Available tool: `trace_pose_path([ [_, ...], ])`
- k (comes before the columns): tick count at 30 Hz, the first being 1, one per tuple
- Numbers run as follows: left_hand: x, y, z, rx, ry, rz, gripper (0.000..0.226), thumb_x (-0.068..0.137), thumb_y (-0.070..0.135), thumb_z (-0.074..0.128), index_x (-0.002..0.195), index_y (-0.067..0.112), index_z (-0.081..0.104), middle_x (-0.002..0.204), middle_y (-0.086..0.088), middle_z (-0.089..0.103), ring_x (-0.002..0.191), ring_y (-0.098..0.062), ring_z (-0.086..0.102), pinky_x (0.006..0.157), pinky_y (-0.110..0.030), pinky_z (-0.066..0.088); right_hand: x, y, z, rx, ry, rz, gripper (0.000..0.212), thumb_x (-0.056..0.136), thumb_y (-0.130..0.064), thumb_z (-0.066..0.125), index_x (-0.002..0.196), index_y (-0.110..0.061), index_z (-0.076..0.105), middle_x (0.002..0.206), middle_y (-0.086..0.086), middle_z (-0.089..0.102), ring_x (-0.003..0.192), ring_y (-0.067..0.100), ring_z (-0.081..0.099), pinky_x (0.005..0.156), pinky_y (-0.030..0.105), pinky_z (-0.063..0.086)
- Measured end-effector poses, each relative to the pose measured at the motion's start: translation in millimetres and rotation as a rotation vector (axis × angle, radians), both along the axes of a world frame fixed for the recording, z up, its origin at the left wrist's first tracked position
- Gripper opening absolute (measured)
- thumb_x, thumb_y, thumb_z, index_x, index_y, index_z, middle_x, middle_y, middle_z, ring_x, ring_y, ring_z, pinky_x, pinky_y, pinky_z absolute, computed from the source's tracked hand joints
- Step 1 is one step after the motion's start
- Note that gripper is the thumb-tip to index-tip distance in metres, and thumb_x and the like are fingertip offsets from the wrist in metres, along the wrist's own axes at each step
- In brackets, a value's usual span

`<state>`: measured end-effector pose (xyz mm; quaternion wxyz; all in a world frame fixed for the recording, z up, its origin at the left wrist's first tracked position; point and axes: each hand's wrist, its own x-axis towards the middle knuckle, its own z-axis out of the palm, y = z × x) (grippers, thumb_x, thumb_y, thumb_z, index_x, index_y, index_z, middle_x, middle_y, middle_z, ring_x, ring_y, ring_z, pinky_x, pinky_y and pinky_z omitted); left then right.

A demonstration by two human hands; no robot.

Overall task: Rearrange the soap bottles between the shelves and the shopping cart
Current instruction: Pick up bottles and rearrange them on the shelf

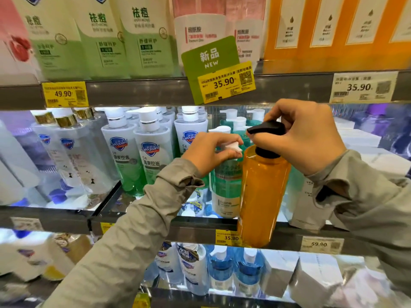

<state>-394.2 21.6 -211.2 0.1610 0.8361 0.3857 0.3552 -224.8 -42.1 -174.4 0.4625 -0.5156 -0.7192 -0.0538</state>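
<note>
An orange soap bottle [262, 192] with a black pump top hangs in front of the middle shelf [138, 223]. My right hand [309, 136] grips its black pump head from above. Just left of it stands a teal-green bottle [226, 185] on the middle shelf, and my left hand [211, 150] grips its white pump head. The shopping cart is not in view.
White and green Safeguard pump bottles [153, 152] fill the middle shelf to the left. White boxes [309, 207] stand at its right. Orange bottles [333, 30] and green refill packs line the top shelf. Blue bottles [233, 270] stand on the lower shelf. Price tags hang on the shelf edges.
</note>
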Motion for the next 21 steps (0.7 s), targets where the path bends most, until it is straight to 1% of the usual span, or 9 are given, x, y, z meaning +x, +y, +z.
trace_pose_path([
  [3,-2.1,0.4,3.7,-0.042,0.096,0.007,0.045,0.085,0.017,0.068,0.128,0.015,0.058,0.124,-0.002,0.062,0.099,-0.016,0.057,0.089,-0.020,0.046,0.7,-2.0,1.0,-0.014,-0.008,-0.006,0.025,0.070,-0.033,0.076,0.076,-0.016,0.059,0.056,-0.011,0.039,0.054,0.004,0.038,0.051,0.022,0.027],
  [5,-3.9,-4.3,9.3,-0.081,0.161,0.024,0.047,0.090,0.016,0.062,0.136,0.019,0.049,0.134,-0.005,0.055,0.105,-0.017,0.056,0.094,-0.024,0.044,1.1,-4.4,1.6,-0.016,-0.011,-0.013,0.023,0.072,-0.031,0.077,0.077,-0.016,0.060,0.055,-0.011,0.040,0.053,0.005,0.039,0.050,0.020,0.027],
  [8,-9.6,-15.5,17.6,-0.086,0.192,0.026,0.042,0.093,0.017,0.057,0.135,0.018,0.050,0.138,-0.006,0.051,0.114,-0.021,0.055,0.101,-0.035,0.043,3.0,-9.6,1.7,-0.025,-0.015,-0.020,0.021,0.074,-0.029,0.076,0.078,-0.018,0.059,0.055,-0.011,0.041,0.054,0.005,0.041,0.049,0.013,0.026],
  [10,-14.2,-24.6,22.1,-0.072,0.239,0.028,0.040,0.094,0.019,0.057,0.133,0.017,0.050,0.137,-0.006,0.050,0.115,-0.020,0.054,0.100,-0.032,0.043,5.7,-12.1,2.8,-0.044,-0.021,-0.029,0.020,0.076,-0.030,0.076,0.079,-0.020,0.059,0.058,-0.012,0.044,0.057,0.005,0.043,0.052,0.017,0.029],
  [12,-18.5,-33.2,24.6,-0.046,0.268,0.038,0.038,0.093,0.020,0.058,0.130,0.016,0.052,0.133,-0.006,0.051,0.114,-0.021,0.054,0.097,-0.031,0.044,9.5,-15.5,5.2,-0.056,-0.036,-0.051,0.019,0.076,-0.032,0.075,0.080,-0.020,0.061,0.062,-0.014,0.047,0.061,0.014,0.045,0.055,0.026,0.032],
  [14,-22.7,-41.8,26.6,-0.037,0.259,0.039,0.035,0.091,0.021,0.061,0.126,0.017,0.055,0.130,-0.005,0.054,0.110,-0.021,0.056,0.095,-0.030,0.046,13.2,-21.3,8.4,-0.058,-0.053,-0.076,0.020,0.076,-0.033,0.075,0.081,-0.018,0.064,0.063,-0.015,0.048,0.065,0.018,0.047,0.055,0.024,0.032],
  [16,-25.9,-48.9,27.9,-0.040,0.261,0.030,0.033,0.090,0.022,0.063,0.122,0.016,0.058,0.127,-0.004,0.058,0.105,-0.019,0.059,0.091,-0.027,0.048,15.8,-29.0,10.7,-0.056,-0.077,-0.094,0.021,0.076,-0.033,0.075,0.082,-0.016,0.063,0.064,-0.015,0.047,0.066,0.018,0.047,0.055,0.018,0.032],
  [19,-27.4,-57.6,29.2,-0.060,0.293,-0.010,0.032,0.088,0.023,0.066,0.118,0.015,0.062,0.121,-0.003,0.062,0.094,-0.009,0.059,0.075,-0.005,0.045,19.6,-41.7,14.0,-0.034,-0.083,-0.115,0.023,0.075,-0.032,0.076,0.081,-0.014,0.065,0.064,-0.016,0.047,0.061,0.007,0.045,0.055,0.016,0.031],
  [21,-25.8,-63.7,31.6,-0.065,0.310,-0.040,0.033,0.086,0.025,0.067,0.117,0.015,0.063,0.117,-0.002,0.063,0.090,-0.005,0.056,0.070,0.002,0.041,23.2,-51.8,18.4,-0.016,-0.070,-0.138,0.022,0.074,-0.031,0.077,0.080,-0.013,0.066,0.063,-0.015,0.049,0.061,0.001,0.045,0.054,0.017,0.032],
])
